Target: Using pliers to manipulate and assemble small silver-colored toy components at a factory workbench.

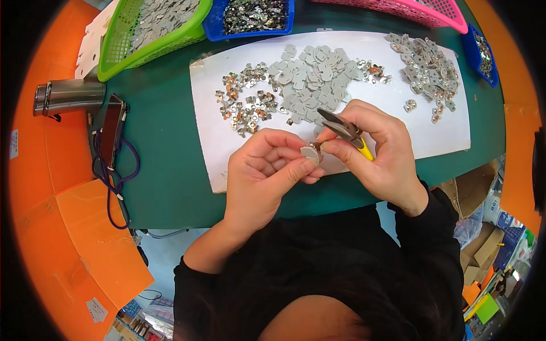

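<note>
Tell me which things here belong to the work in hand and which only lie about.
In use: left hand holding grey pad; right hand with pliers; grey pad pile; metal clips.
Lying about: steel flask, purple cord, pink basket.

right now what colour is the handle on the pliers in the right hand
Yellow handle, clearest in the head view.

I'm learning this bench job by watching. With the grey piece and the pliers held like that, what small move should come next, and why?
Probably press the small metal clip onto the grey piece. The left hand pinches that piece, and the right hand brings the clip to its edge, pliers tucked in the palm.
</note>
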The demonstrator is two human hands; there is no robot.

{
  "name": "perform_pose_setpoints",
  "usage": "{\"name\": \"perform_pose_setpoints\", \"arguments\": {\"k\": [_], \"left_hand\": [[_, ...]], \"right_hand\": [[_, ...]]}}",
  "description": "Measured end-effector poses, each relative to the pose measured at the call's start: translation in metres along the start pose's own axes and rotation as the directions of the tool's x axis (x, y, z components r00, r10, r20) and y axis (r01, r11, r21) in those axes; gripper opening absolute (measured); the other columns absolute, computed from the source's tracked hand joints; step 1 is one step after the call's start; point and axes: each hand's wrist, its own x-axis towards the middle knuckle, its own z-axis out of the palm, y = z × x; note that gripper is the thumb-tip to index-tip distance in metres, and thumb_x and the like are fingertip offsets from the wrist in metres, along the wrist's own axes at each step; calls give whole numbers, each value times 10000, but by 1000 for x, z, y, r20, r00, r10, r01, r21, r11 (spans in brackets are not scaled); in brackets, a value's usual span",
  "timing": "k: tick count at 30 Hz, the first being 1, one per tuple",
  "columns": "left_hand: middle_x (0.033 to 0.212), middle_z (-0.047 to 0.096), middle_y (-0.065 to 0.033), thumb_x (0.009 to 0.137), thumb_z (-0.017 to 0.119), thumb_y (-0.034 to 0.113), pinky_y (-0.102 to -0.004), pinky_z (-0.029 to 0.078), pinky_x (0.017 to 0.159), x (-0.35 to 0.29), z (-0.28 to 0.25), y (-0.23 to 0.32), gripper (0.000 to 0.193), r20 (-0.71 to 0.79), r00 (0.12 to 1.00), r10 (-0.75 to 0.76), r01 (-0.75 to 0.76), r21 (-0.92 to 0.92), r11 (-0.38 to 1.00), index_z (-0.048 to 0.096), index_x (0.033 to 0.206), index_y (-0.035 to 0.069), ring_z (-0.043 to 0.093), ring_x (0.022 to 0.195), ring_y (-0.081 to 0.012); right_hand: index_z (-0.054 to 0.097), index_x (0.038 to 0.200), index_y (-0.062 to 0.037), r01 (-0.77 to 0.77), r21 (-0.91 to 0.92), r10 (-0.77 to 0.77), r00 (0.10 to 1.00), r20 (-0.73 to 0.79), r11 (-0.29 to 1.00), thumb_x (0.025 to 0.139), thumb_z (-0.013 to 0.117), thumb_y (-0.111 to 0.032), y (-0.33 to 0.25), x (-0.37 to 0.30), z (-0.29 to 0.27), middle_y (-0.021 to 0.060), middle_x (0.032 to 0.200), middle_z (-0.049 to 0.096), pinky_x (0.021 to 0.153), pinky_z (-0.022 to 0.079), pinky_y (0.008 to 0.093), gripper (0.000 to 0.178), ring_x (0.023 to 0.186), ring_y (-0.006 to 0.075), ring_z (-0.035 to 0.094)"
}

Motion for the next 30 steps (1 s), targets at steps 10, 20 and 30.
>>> {"name": "perform_pose_setpoints", "arguments": {"k": [10,20,30], "left_hand": [[966,693,-153,891,644,-69,-277,581,772,-2,-2,-2,211,24,997,80,-80,-9,997,576,1091,-58,701,851,-188],[937,710,-138,734,708,-101,-306,572,668,-1,-13,7,344,451,668,591,-621,777,109,693,1069,-23,701,784,-249],[896,683,-134,815,683,-76,-275,534,630,-11,-23,7,201,215,842,495,-472,737,483,661,1008,-24,673,729,-211]], "right_hand": [[681,879,-8,88,-72,-88,996,13,993,808,722,-26,-4,-1,4,49,797,607,647,409,251,84,708,131,536],[671,899,8,-120,210,94,987,130,970,830,705,-15,-4,-3,8,60,843,610,698,429,247,80,758,125,566],[703,991,-80,366,-490,-331,930,159,791,715,814,-333,-2,-1,-11,45,836,614,694,423,321,391,758,214,563]]}}
